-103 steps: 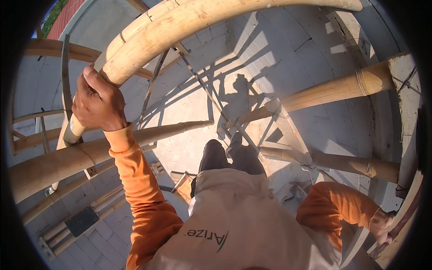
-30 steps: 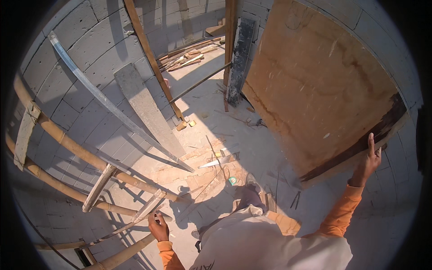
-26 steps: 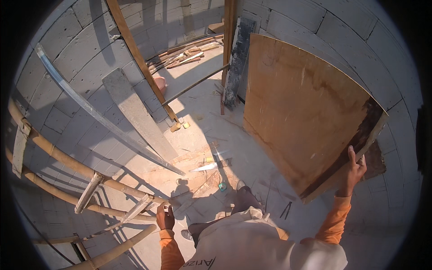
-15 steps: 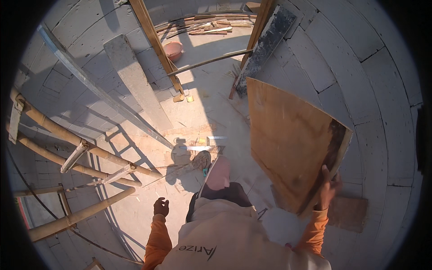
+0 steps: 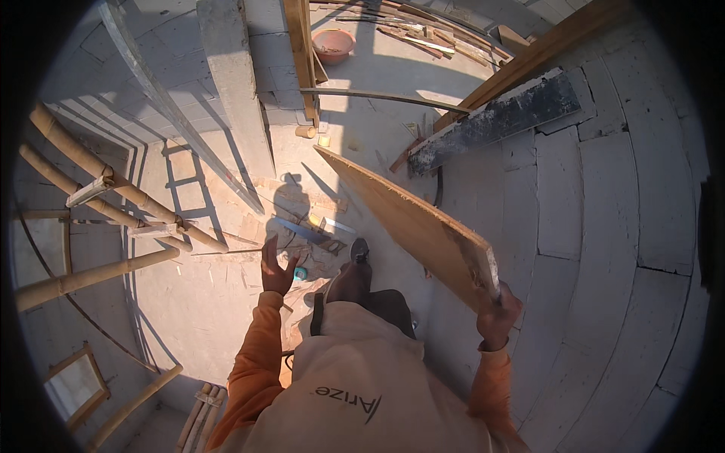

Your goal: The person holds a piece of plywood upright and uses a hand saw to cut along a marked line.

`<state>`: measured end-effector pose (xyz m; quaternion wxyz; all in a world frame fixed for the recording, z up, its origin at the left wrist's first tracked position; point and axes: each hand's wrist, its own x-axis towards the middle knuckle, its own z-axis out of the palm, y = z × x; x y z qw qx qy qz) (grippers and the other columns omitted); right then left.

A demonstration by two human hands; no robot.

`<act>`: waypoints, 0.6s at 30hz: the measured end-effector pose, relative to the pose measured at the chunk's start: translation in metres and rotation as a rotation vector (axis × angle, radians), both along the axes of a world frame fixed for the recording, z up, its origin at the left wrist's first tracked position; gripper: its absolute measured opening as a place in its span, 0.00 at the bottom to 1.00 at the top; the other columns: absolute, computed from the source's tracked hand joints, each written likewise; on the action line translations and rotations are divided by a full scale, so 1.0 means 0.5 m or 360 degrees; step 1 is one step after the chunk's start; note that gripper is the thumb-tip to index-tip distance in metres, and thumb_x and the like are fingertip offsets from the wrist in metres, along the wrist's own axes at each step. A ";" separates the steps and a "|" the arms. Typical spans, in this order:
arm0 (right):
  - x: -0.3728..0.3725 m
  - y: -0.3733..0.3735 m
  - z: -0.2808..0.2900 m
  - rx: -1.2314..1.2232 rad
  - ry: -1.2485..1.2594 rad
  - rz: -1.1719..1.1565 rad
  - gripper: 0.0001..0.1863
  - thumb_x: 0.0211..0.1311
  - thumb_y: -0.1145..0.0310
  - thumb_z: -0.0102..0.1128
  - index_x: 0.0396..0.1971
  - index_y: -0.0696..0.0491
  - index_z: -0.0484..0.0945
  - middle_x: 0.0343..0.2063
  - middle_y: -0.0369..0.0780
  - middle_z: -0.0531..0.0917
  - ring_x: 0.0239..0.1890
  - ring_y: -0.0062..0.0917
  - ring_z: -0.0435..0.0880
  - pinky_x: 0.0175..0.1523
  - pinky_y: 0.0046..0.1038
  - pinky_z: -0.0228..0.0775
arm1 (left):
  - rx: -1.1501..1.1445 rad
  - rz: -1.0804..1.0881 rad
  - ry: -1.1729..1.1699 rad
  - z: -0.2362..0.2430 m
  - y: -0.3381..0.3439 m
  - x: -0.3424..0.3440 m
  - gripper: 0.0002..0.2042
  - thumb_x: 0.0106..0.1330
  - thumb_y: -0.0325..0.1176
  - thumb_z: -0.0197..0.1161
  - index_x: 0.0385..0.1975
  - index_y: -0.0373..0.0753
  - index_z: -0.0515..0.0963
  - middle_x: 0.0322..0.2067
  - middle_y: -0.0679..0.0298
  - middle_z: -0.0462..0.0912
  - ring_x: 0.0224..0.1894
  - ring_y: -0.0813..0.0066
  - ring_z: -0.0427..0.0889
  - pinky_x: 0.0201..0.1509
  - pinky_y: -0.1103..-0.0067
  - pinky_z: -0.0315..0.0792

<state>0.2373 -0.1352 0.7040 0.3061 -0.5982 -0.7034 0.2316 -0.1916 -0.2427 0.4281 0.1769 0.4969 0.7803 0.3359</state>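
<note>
My right hand point(image 5: 500, 314) grips the near end of a plywood board point(image 5: 411, 215), its fingers closed over the edge. The board stands tilted on its side and stretches forward to the left, along my right side. My left hand point(image 5: 278, 269) is raised over the floor with fingers apart and nothing in it. Beyond that hand a hand saw point(image 5: 303, 231) lies on the floor among wood scraps. Beside the left hand, lower down, is a teal tape measure point(image 5: 300, 273).
A bamboo ladder point(image 5: 128, 198) leans at the left. A long pole point(image 5: 162, 98) and a grey plank point(image 5: 232, 72) rest against the wall. Ahead, a strip point(image 5: 385, 96) crosses the doorway, with a red basin point(image 5: 332, 47) and piled timber point(image 5: 423, 34) beyond. A block wall point(image 5: 559, 204) borders the right.
The plywood board has swung so its edge now faces up and its far end points left toward the doorway. My left hand has moved forward and its fingers have spread.
</note>
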 end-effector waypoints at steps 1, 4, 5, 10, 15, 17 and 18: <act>-0.014 0.026 -0.011 0.0003 0.0037 0.0158 0.08 0.59 0.79 0.67 0.39 0.65 0.84 0.31 0.45 0.89 0.33 0.26 0.89 0.39 0.26 0.80 | 0.0207 -0.0051 0.0126 0.078 0.054 0.013 0.43 0.58 0.39 0.78 0.72 0.33 0.62 0.65 0.42 0.71 0.68 0.41 0.69 0.69 0.58 0.67; -0.070 0.106 -0.042 0.0080 0.0148 0.0663 0.12 0.54 0.81 0.67 0.41 0.64 0.85 0.36 0.48 0.90 0.39 0.36 0.92 0.45 0.32 0.84 | 0.0378 0.0015 0.0319 0.223 0.118 -0.005 0.55 0.52 0.47 0.81 0.75 0.30 0.54 0.72 0.42 0.63 0.72 0.40 0.63 0.73 0.56 0.60; -0.086 0.125 -0.051 0.0107 0.0188 0.0833 0.14 0.52 0.82 0.67 0.41 0.64 0.85 0.38 0.49 0.90 0.41 0.39 0.92 0.47 0.34 0.85 | 0.0352 0.0043 0.0354 0.252 0.118 -0.018 0.57 0.51 0.51 0.81 0.75 0.29 0.53 0.73 0.43 0.62 0.72 0.40 0.63 0.74 0.55 0.59; -0.166 0.214 -0.092 0.0087 0.0331 0.1476 0.19 0.47 0.82 0.66 0.43 0.61 0.85 0.42 0.46 0.89 0.45 0.39 0.91 0.49 0.36 0.87 | 0.0145 -0.0180 0.0528 0.277 0.011 -0.062 0.38 0.62 0.51 0.72 0.66 0.32 0.71 0.66 0.47 0.74 0.69 0.47 0.72 0.75 0.54 0.57; -0.254 0.314 -0.141 0.0017 0.0495 0.2013 0.21 0.42 0.81 0.68 0.42 0.56 0.85 0.44 0.41 0.89 0.46 0.36 0.90 0.47 0.35 0.87 | 0.0097 0.0335 -0.0010 0.268 -0.151 0.006 0.23 0.42 0.21 0.53 0.44 0.32 0.79 0.49 0.49 0.83 0.59 0.47 0.79 0.71 0.57 0.64; -0.311 0.354 -0.158 -0.0202 0.0546 0.2137 0.21 0.41 0.81 0.68 0.41 0.54 0.85 0.44 0.40 0.89 0.45 0.34 0.89 0.48 0.35 0.85 | -0.0079 0.0525 0.0214 0.308 -0.191 0.054 0.20 0.42 0.23 0.56 0.40 0.33 0.79 0.44 0.49 0.83 0.53 0.44 0.80 0.62 0.59 0.71; -0.340 0.379 -0.176 -0.0312 0.0567 0.2204 0.22 0.40 0.81 0.68 0.41 0.54 0.85 0.43 0.39 0.89 0.45 0.34 0.89 0.48 0.35 0.84 | -0.0082 0.0560 0.0272 0.312 -0.209 0.075 0.19 0.43 0.24 0.57 0.39 0.33 0.78 0.43 0.49 0.83 0.51 0.45 0.80 0.60 0.59 0.71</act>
